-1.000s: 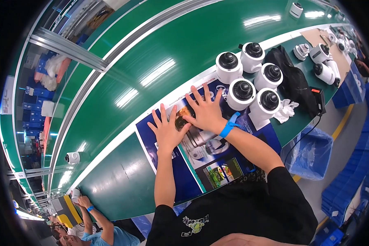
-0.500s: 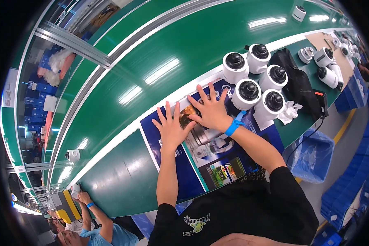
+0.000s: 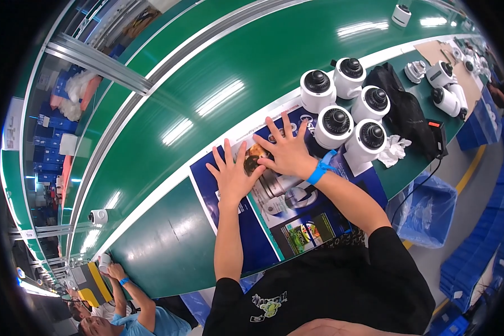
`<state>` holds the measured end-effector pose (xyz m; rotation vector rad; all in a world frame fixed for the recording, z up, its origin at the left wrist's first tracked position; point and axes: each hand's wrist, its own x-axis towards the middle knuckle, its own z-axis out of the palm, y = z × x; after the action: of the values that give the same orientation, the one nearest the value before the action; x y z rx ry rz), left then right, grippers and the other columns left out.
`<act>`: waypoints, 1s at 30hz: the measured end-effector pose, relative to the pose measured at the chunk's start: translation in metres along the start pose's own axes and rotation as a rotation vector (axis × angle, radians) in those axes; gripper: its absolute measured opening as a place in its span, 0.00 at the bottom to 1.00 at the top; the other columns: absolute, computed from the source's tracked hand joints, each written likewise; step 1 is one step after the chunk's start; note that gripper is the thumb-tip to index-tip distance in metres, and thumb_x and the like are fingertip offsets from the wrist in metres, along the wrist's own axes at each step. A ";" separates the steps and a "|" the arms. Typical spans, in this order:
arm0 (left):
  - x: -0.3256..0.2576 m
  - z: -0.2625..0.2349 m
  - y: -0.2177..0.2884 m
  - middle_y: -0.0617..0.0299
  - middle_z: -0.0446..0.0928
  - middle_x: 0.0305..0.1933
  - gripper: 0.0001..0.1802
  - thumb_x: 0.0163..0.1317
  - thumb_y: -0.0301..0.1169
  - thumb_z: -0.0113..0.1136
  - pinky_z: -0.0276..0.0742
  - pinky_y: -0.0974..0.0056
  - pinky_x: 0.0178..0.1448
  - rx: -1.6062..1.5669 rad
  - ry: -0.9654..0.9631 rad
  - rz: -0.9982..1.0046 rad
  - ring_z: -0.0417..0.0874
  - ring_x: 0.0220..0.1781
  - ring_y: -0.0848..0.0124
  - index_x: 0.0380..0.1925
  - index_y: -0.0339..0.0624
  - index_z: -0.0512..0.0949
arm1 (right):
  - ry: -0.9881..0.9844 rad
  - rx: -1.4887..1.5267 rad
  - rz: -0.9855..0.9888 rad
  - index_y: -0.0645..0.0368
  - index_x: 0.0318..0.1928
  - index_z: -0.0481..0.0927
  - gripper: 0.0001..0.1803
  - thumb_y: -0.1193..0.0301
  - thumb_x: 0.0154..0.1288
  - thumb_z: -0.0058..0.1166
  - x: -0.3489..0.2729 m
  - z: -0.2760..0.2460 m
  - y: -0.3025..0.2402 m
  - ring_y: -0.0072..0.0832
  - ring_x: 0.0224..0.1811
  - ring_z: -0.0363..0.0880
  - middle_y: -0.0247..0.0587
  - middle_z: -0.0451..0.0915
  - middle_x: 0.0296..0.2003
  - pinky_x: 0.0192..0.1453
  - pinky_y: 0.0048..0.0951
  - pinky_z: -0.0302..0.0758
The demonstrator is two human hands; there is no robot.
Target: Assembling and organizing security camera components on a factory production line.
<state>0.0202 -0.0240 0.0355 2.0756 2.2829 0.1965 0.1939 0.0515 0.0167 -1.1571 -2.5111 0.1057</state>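
Note:
My left hand [image 3: 232, 175] lies flat with fingers spread on a printed blue poster sheet [image 3: 256, 249] that covers part of the green bench. To its right, my right hand [image 3: 288, 152] also rests flat on the sheet, fingers apart, with a blue band [image 3: 321, 168] around the wrist. The thumbs come close to each other. Neither hand holds anything. Several white dome-type cameras with black ribbed tops stand upright just right of my right hand; the nearest is a white camera [image 3: 335, 127] beside the sheet's right part.
Beyond the bench runs a green conveyor belt [image 3: 252, 61] carrying a white camera [image 3: 401, 15] at far right and another camera [image 3: 98, 217] at left. A black cloth [image 3: 395, 101], crumpled white tissue [image 3: 395, 151] and blue bin [image 3: 428, 215] lie rightward. A co-worker [image 3: 157, 322] sits at lower left.
The whole view has shifted slightly. Both my hands stay flat on the sheet in nearly the same place. The camera on the belt at left sits a little lower in the picture.

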 end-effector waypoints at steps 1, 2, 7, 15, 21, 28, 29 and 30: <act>0.000 0.000 0.000 0.50 0.45 0.77 0.45 0.51 0.66 0.59 0.39 0.21 0.65 -0.003 0.003 0.000 0.38 0.76 0.37 0.67 0.61 0.65 | 0.002 0.002 0.000 0.33 0.64 0.72 0.32 0.38 0.61 0.45 0.000 0.000 0.000 0.65 0.74 0.35 0.49 0.49 0.73 0.56 0.86 0.41; 0.000 0.000 0.000 0.50 0.45 0.77 0.45 0.51 0.66 0.59 0.39 0.21 0.65 -0.006 0.007 -0.001 0.39 0.76 0.37 0.67 0.61 0.65 | 0.004 0.002 0.001 0.33 0.64 0.72 0.32 0.38 0.61 0.45 0.000 0.000 0.001 0.65 0.74 0.35 0.49 0.49 0.73 0.56 0.86 0.41; 0.000 0.001 0.000 0.50 0.45 0.77 0.45 0.51 0.66 0.59 0.39 0.21 0.65 -0.005 0.010 0.001 0.39 0.76 0.37 0.67 0.61 0.65 | -0.007 -0.002 -0.001 0.34 0.63 0.72 0.32 0.38 0.61 0.45 0.000 -0.001 0.001 0.65 0.74 0.36 0.49 0.49 0.73 0.56 0.86 0.41; 0.000 0.003 -0.002 0.50 0.46 0.77 0.45 0.50 0.66 0.60 0.40 0.20 0.64 -0.006 0.040 0.014 0.40 0.76 0.37 0.67 0.61 0.65 | 0.011 -0.004 -0.004 0.34 0.63 0.72 0.32 0.38 0.61 0.46 0.000 -0.002 0.001 0.64 0.73 0.39 0.49 0.51 0.72 0.56 0.86 0.42; -0.001 0.003 -0.001 0.50 0.48 0.76 0.45 0.50 0.65 0.60 0.42 0.20 0.64 0.000 0.058 0.018 0.41 0.76 0.37 0.66 0.61 0.66 | 0.009 -0.001 -0.003 0.33 0.63 0.72 0.32 0.39 0.61 0.47 0.000 -0.002 0.000 0.65 0.73 0.39 0.49 0.51 0.72 0.56 0.86 0.43; 0.000 0.002 0.000 0.50 0.48 0.76 0.44 0.50 0.66 0.60 0.42 0.20 0.64 -0.001 0.056 0.015 0.41 0.76 0.38 0.66 0.60 0.67 | 0.017 -0.007 -0.007 0.34 0.63 0.72 0.32 0.39 0.61 0.47 0.000 -0.002 0.001 0.65 0.73 0.39 0.50 0.50 0.72 0.56 0.85 0.43; 0.000 0.002 0.000 0.50 0.48 0.76 0.44 0.50 0.66 0.60 0.42 0.20 0.64 0.000 0.056 0.014 0.41 0.76 0.38 0.66 0.60 0.67 | 0.017 -0.007 -0.006 0.34 0.63 0.72 0.32 0.39 0.61 0.47 0.000 -0.002 0.001 0.65 0.73 0.39 0.50 0.50 0.72 0.56 0.85 0.43; 0.000 0.002 0.000 0.50 0.48 0.76 0.44 0.50 0.66 0.60 0.42 0.20 0.64 0.000 0.055 0.014 0.41 0.76 0.38 0.66 0.60 0.67 | 0.022 -0.006 -0.008 0.34 0.63 0.72 0.32 0.39 0.61 0.47 0.000 -0.002 0.001 0.65 0.73 0.39 0.50 0.50 0.72 0.56 0.85 0.43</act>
<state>0.0206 -0.0240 0.0339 2.1130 2.2994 0.2579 0.1952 0.0521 0.0181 -1.1444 -2.4983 0.0838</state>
